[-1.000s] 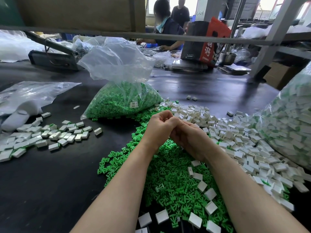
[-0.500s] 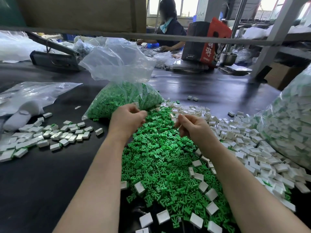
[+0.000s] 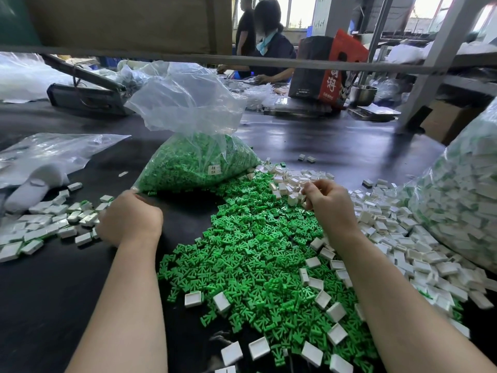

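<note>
Pinching a white cap (image 3: 293,200) with the right hand (image 3: 329,204), at the far edge of the green inserts (image 3: 255,265) heaped in the middle of the black worktop (image 3: 53,305). Over the finished pieces (image 3: 40,230) with the left hand (image 3: 130,219), fingers curled under, hold impossible to tell. Early going, judging by that small finished lot against the loose white caps (image 3: 403,251), a full bag of green (image 3: 193,162) and a bulging bag of white pieces (image 3: 462,197). Beyond a steel rail (image 3: 161,57), two other people (image 3: 269,47) working.

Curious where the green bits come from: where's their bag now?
Head view: the clear bag of green pieces sits on the black table left of centre, just beyond the left hand, beside the loose green pile.
</note>
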`<state>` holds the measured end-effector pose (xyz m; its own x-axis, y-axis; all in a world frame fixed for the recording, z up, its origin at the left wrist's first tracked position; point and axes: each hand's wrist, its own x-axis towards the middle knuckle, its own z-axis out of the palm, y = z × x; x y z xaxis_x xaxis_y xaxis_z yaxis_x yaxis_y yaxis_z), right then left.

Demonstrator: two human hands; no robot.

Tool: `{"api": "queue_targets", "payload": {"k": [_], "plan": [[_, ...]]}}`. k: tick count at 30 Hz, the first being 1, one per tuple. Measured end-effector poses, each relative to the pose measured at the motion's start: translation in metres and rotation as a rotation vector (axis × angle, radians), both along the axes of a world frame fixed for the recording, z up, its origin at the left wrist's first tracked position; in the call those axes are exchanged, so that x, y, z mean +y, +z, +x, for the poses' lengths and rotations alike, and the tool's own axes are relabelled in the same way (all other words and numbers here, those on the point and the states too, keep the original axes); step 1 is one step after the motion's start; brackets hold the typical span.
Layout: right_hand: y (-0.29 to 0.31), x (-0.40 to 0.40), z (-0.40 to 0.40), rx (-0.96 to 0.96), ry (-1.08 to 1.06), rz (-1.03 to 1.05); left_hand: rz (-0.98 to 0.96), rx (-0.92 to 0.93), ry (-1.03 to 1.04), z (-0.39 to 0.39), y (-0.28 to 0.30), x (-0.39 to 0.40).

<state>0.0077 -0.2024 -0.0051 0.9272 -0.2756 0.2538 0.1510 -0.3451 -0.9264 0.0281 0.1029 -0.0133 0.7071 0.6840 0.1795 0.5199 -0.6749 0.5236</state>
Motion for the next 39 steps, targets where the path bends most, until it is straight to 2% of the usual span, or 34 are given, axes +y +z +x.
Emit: {"api": "queue_targets", "payload": {"k": [2, 7, 9, 12, 16, 18, 21, 27, 33, 35, 37, 39], "plan": [[-0.001, -0.003, 0.001, -0.010, -0.042, -0.132, 0.016, 0.020, 0.007, 0.000, 0.000, 0.001], [-0.007, -0.008, 0.001, 0.071, -0.128, -0.645, 0.105, 0.065, -0.014, -0.002, 0.005, -0.009], [-0.010, -0.007, 0.001, 0.099, -0.164, -0.850, 0.088, 0.007, -0.084, -0.001, 0.012, -0.016], [-0.012, -0.004, 0.001, 0.191, -0.146, -0.992, 0.005, -0.149, -0.255, 0.002, 0.024, -0.035], [-0.012, -0.004, 0.002, 0.214, -0.123, -0.989, -0.173, -0.227, -0.574, 0.000, 0.035, -0.076], [-0.013, -0.004, 0.002, 0.207, -0.118, -0.977, -0.303, -0.205, -0.745, -0.002, 0.034, -0.095], [-0.012, -0.004, 0.001, 0.208, -0.094, -0.930, -0.352, -0.125, -0.905, -0.006, 0.029, -0.119], [0.000, -0.004, -0.002, 0.124, 0.029, -0.655, -0.347, -0.073, -1.044, -0.010, 0.020, -0.137], [0.000, -0.008, -0.001, 0.124, 0.044, -0.569, -0.297, -0.019, -1.029, -0.008, 0.013, -0.134], [-0.002, -0.011, 0.002, 0.129, -0.035, -0.601, -0.300, -0.007, -1.021, -0.008, 0.012, -0.132], [-0.005, -0.015, 0.004, 0.134, -0.207, -0.683, -0.301, 0.000, -1.020, -0.007, 0.010, -0.132], [-0.006, -0.019, 0.003, 0.254, -0.305, -0.737, -0.294, 0.002, -1.020, -0.006, 0.009, -0.132]]}}
